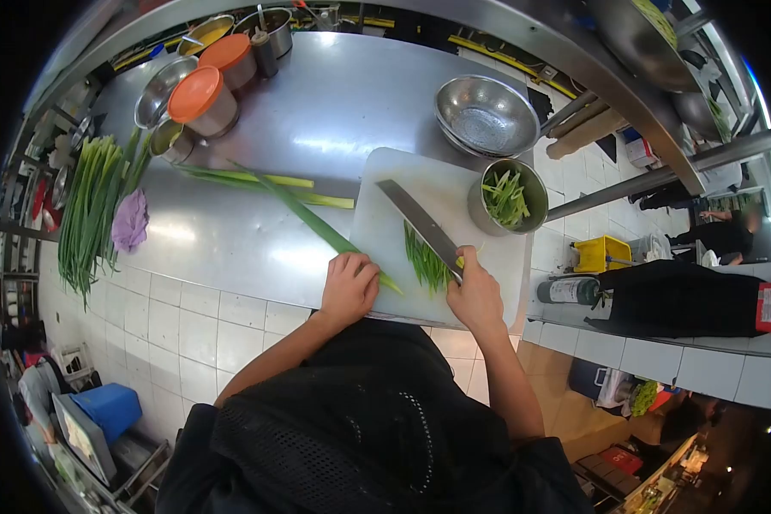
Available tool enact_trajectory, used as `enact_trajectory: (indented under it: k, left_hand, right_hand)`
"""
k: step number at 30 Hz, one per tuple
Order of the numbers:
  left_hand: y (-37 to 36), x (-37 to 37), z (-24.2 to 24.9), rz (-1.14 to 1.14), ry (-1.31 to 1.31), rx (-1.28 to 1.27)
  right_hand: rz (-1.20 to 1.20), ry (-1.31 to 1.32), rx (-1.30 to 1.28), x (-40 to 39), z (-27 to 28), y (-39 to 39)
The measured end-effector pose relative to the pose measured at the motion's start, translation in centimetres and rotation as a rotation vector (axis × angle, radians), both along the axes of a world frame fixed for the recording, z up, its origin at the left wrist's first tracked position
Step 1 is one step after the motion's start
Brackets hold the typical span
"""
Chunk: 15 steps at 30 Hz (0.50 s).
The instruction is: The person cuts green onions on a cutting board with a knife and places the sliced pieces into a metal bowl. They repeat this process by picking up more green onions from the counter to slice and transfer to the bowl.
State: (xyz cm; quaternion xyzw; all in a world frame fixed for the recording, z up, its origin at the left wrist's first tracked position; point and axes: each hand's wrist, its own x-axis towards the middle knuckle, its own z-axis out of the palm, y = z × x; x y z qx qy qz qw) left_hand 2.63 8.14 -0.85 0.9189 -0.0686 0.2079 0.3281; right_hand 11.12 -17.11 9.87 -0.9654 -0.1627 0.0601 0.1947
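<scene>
My right hand (476, 295) is wrapped round the handle of a large kitchen knife (420, 221), its broad blade pointing up and left across the white cutting board (385, 171). Under and beside the blade lies a pile of cut green onion pieces (421, 257). My left hand (349, 283) is closed over a long green onion stalk (304, 214) near the board's left front corner; the stalk's end pokes out to the right of the fingers. A metal pot (475, 206) holding cut green pieces (506, 199) stands at the board's right side.
More stalks (325, 201) lie left of the board. A big green onion bunch (94, 197) overhangs the table's left edge beside a purple cloth (130, 221). Orange-lidded containers (204, 101) stand at the back left, stacked metal bowls (487, 113) at the back right. A shelf post (634, 180) juts in at right.
</scene>
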Motion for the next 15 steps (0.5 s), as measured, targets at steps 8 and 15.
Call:
enact_trajectory:
  k: [8,15]
  left_hand:
    - [0.4,0.0,-0.2,-0.015,0.018,0.01]
    - [0.1,0.1,-0.3,0.001,0.005,0.061]
  right_hand:
    - [0.11,0.314,0.169,-6.4,-2.5,1.3]
    - [0.211,0.281,0.04,-6.4,1.0,3.3]
